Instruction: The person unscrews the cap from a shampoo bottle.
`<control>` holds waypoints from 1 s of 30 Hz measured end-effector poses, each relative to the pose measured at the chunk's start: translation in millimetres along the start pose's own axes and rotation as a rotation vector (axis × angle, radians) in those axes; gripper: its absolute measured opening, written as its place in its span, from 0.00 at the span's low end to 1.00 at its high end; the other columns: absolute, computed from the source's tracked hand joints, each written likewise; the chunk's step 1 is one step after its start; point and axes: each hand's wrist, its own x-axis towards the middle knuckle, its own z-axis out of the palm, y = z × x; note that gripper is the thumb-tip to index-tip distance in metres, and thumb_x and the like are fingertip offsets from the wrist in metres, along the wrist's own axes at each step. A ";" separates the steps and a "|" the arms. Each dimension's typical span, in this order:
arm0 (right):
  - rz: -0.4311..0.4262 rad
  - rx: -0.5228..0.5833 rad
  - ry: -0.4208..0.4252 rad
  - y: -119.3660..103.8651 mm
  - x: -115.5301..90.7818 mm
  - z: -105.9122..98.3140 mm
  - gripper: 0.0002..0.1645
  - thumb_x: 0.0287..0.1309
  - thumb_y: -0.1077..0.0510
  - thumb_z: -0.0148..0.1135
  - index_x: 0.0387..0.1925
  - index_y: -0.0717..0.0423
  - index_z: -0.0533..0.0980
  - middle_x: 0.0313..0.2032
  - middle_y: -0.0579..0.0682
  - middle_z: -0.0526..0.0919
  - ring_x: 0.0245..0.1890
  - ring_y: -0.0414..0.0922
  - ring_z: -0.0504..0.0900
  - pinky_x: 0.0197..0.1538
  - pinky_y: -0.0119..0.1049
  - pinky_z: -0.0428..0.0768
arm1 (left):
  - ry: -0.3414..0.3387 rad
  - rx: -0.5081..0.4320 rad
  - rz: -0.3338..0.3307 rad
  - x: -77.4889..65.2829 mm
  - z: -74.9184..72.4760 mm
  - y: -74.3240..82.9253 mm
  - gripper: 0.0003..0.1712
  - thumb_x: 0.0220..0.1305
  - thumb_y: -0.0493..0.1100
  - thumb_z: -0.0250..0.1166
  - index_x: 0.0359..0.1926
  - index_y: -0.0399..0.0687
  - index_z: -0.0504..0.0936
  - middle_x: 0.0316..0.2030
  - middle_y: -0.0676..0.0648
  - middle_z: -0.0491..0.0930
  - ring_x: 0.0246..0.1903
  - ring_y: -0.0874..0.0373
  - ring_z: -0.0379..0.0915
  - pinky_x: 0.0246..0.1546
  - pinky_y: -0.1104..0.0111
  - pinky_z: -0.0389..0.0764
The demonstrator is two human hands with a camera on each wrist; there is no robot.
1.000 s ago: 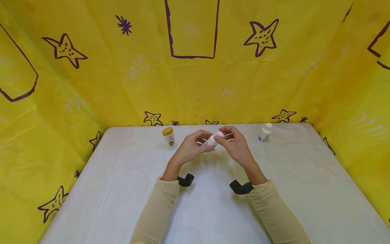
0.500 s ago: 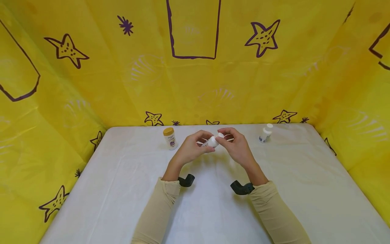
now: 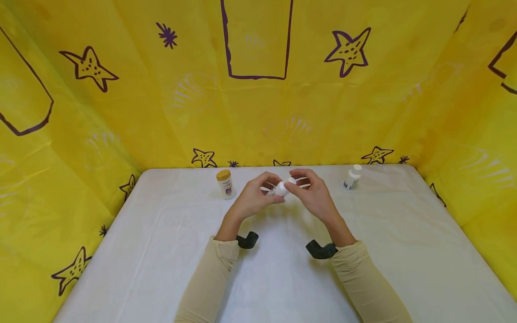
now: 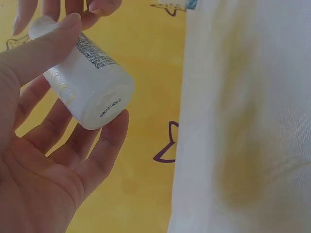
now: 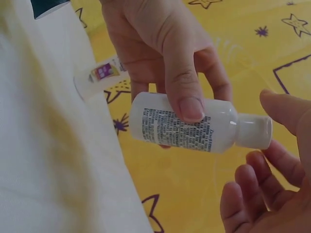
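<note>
A small white lotion bottle with printed text lies tilted between both hands, above the table. My left hand grips its body, thumb across the printed side and fingers beneath. The bottle's base shows a stamped number in the left wrist view. At the other end is the white cap, still on the neck. My right hand surrounds this cap loosely: in the right wrist view a gap shows between its thumb and the cap, while the fingertips lie right by the cap's lower edge.
A white bottle with a mustard-yellow lid stands left of the hands on the white-covered table. Another white bottle stands to the right, near the back edge. A yellow curtain with drawn starfish encloses the back and sides.
The right hand's fingers have shifted slightly about the cap. The left hand holds the bottle in nearly the same place, and the standing bottles stay put.
</note>
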 end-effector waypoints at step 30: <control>-0.011 -0.030 -0.030 -0.9 -1.5 0.6 0.22 0.64 0.57 0.68 0.58 0.58 0.78 0.57 0.59 0.82 0.53 0.56 0.80 0.52 0.38 0.80 | -0.050 -0.013 -0.035 1.5 3.9 -4.9 0.23 0.57 0.40 0.77 0.52 0.53 0.78 0.50 0.49 0.81 0.53 0.46 0.79 0.54 0.56 0.83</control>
